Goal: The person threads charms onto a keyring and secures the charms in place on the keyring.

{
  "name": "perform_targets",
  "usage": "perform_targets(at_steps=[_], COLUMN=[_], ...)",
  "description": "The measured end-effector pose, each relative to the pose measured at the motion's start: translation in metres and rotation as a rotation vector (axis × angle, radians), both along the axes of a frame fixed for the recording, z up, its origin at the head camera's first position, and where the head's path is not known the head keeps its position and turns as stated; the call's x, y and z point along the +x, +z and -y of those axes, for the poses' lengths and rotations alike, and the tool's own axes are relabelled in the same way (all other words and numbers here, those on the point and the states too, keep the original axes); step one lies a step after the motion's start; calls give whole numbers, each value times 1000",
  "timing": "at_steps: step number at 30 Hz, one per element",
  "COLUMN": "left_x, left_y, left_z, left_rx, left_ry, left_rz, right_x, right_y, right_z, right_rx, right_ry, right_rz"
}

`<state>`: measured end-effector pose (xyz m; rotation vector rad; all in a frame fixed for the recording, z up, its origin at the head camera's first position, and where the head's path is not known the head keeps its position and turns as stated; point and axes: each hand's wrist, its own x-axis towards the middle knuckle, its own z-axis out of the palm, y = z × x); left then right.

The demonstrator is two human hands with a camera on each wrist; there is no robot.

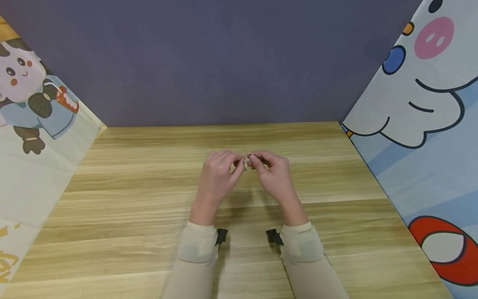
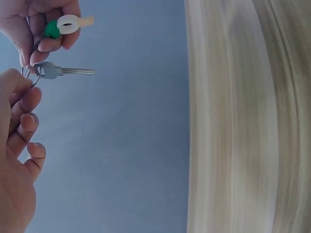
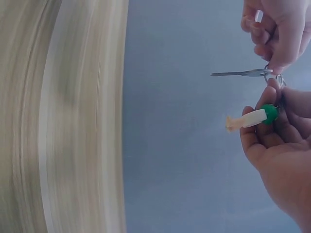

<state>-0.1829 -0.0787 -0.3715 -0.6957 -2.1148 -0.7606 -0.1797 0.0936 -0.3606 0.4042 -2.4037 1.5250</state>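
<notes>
Both hands meet above the table, with a small metal key ring [image 1: 247, 158] between their fingertips. My left hand [image 1: 218, 174] pinches one side of the ring between thumb and forefinger. A silver key [image 2: 48, 71] hangs on the ring beside those fingertips, its blade pointing away from the hands. From the other side, my right hand [image 1: 276, 176] pinches the ring too. Against its curled fingers lies a small charm [image 3: 255, 118] with green, white and peach-coloured parts. Fingertips partly hide the ring in both wrist views.
Beneath the hands is a wood-grain table [image 1: 130, 207]. A dark blue-grey wall [image 1: 224, 62] rises behind it. Printed cartoon panels flank the table, a left panel [image 1: 33, 182] and a right panel [image 1: 403, 178]. Black clips [image 1: 221, 236] sit at the sleeve cuffs.
</notes>
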Motion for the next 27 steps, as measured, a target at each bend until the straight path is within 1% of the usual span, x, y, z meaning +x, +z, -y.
perform_targets(at_steps=[4, 10, 15, 19, 21, 23, 25, 27], left_x=[1, 2, 3, 3, 3, 3, 2, 2], left_y=[0, -1, -1, 0, 1, 0, -1, -2], left_z=[-2, -5, -7, -6, -6, -5, -5, -4], left_rx=[10, 39, 119, 183, 201, 228, 270, 320], left_ry=[15, 35, 9, -27, -57, -95, -144, -193], left_rz=[-14, -33, -49, -32, 6, 71, 159, 269], right_x=[1, 2, 3, 2, 2, 3, 3, 3], right_y=[1, 3, 4, 5, 6, 7, 6, 6], right_z=[2, 4, 4, 3, 3, 3, 3, 3], right_rx=[-50, -186, -260, -284, -280, -264, -234, -202], right_ry=[-26, -33, -35, -34, -31, -30, -28, -21], right_rz=[44, 103, 126, 136, 138, 138, 137, 136])
